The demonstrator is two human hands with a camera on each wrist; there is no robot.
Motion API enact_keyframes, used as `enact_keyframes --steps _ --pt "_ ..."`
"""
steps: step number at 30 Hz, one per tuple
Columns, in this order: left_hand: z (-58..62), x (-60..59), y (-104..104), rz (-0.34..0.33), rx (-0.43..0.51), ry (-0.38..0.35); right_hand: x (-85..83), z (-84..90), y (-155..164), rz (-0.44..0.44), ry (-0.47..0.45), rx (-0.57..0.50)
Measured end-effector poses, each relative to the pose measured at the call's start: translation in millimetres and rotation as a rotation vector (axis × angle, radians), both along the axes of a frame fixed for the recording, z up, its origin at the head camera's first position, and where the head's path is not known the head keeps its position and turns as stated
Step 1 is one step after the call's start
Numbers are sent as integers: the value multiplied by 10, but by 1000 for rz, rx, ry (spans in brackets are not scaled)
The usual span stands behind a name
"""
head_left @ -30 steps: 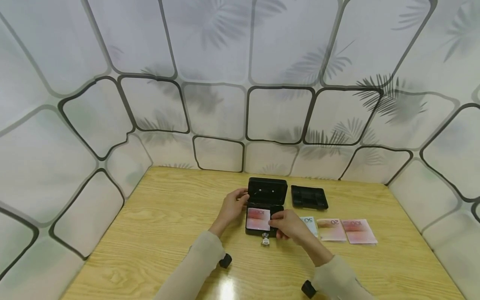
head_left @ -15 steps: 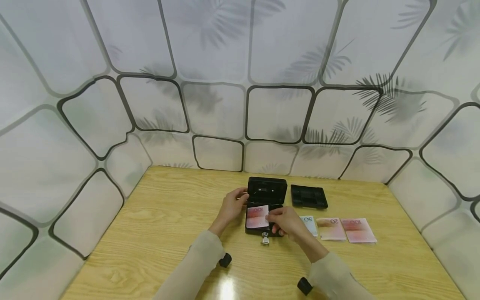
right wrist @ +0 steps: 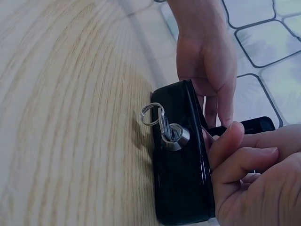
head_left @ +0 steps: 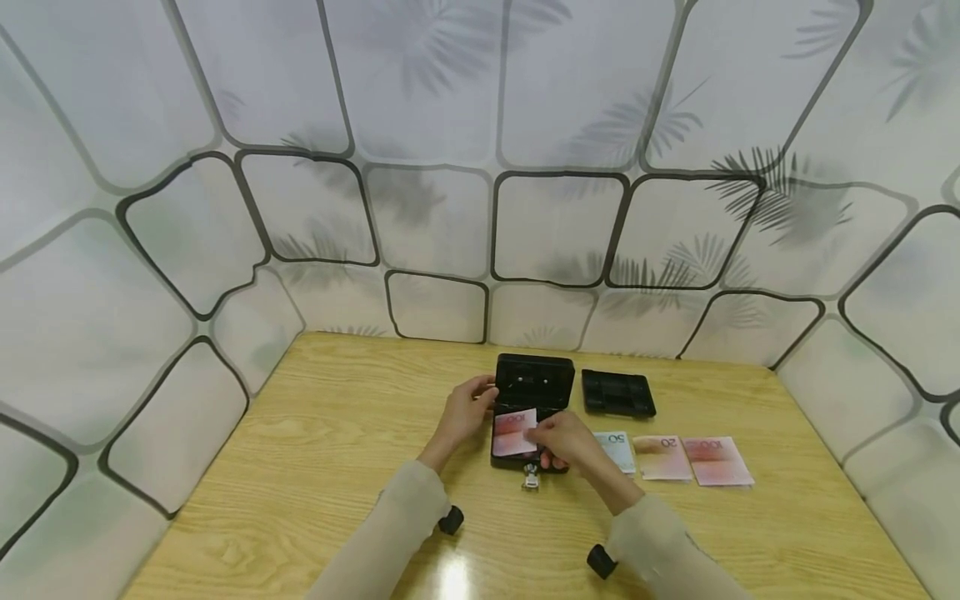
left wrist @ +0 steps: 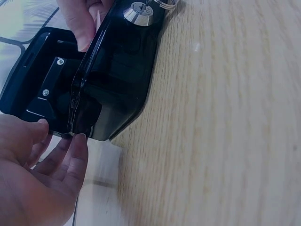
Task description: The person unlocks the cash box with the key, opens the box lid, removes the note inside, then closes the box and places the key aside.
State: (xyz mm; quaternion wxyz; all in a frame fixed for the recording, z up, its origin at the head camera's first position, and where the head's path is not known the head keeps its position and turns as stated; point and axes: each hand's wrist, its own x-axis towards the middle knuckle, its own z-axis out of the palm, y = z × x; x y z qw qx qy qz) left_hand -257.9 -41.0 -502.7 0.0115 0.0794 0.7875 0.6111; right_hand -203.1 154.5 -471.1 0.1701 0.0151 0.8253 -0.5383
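A small black cash box [head_left: 501, 462] stands on the table with its lid [head_left: 536, 400] raised. At its left back corner my left hand [head_left: 462, 413] holds on, thumb at the lid's edge and fingers near the hinge side in the left wrist view. My right hand [head_left: 567, 440] pinches the right edge of a pink 100 banknote [head_left: 510, 433], which lies slightly askew over the box's inside. In the right wrist view, curled fingers of the right hand [right wrist: 263, 174] hide most of the note. Keys on a ring [right wrist: 163, 122] hang from the front lock [right wrist: 178, 139].
Right of the box lie a blue-green 50 note [head_left: 618, 452], a 20 note [head_left: 663, 460] and another pink 100 note [head_left: 718, 462] in a row. Behind them sits a black compartment tray [head_left: 618, 394]. Patterned fabric walls [head_left: 555, 229] close off the table's back and sides.
My right hand has shifted left over the box, and the banknote under it has tilted and moved slightly up and left. The left hand has stayed in place.
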Motion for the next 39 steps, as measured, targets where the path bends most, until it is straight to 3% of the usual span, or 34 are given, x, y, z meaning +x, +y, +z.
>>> enact_keyframes --steps 15,22,39 --pt "3 -2 7 11 2 -5 18 9 -6 -34 16 -23" --pt "-1 0 0 4 -9 1 31 51 52 -25 28 14" --pt "8 4 9 10 -3 -19 41 263 173 -30 1 -45"
